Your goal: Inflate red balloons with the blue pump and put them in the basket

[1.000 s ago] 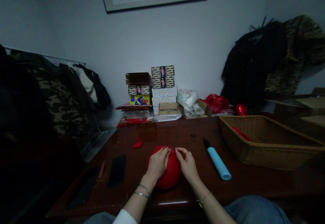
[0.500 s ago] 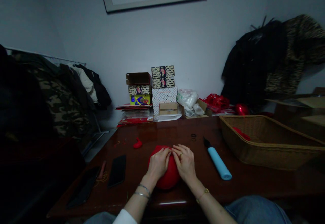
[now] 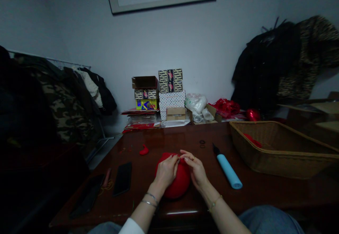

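A round red balloon (image 3: 178,182) rests near the table's front edge, between my two hands. My left hand (image 3: 166,170) lies over its upper left side, thumb and fingers pinched at its top. From the right, my right hand (image 3: 195,168) brings its fingertips to the same spot; its forefinger is raised a little. The balloon's neck is hidden behind the fingers. A light blue hand pump (image 3: 230,172) with a black nozzle lies right of my right hand. Beyond my left hand is a small curled red piece (image 3: 144,150), like a limp balloon.
On the brown table (image 3: 169,136), a wicker basket (image 3: 283,161) at the right holds something red. Two dark rings (image 3: 202,144) lie beyond my hands. A black phone (image 3: 123,178) and a dark flat item (image 3: 87,195) lie left. Stacked boxes (image 3: 172,101) stand at the back.
My right hand has shifted slightly right and turned, its fingers lifting and curling at the balloon's top. My left hand stays pinched there. The other objects have not moved.
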Demonstrator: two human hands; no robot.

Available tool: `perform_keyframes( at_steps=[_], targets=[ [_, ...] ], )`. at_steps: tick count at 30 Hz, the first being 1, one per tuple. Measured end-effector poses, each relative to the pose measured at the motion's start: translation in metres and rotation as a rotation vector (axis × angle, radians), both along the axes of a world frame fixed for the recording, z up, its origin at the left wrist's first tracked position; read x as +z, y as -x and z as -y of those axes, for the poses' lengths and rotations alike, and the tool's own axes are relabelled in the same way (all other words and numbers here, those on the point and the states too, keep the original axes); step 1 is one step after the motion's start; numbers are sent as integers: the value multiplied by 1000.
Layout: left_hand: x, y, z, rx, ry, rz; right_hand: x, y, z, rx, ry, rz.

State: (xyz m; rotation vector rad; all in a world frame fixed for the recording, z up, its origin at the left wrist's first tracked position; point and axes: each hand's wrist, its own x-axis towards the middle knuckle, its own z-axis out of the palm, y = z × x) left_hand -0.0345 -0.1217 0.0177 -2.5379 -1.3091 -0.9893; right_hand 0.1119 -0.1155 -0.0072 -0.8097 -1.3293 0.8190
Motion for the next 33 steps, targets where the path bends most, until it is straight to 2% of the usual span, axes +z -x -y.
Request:
perform_keyframes(
  at_steps=[4,11,17,20,25,33],
  targets=[
    [-3,-1,-1,-31,0,-13,4,-1,1,-26,-24,49],
    [3,-2,2,-78,-32,-10,5,-1,0,-240,-125,184],
    [4,-5,6,-107,-33,-9,-2,5,-1,-373,-93,205],
    [4,-5,7,-126,-20,-13,-3,6,-1,-368,-49,232],
    [5,-4,10,-118,0,5,-1,4,-2,-284,-10,297],
    [2,4,5,-61,72,150,-7,-17,-5,-259,38,339]
  ],
)
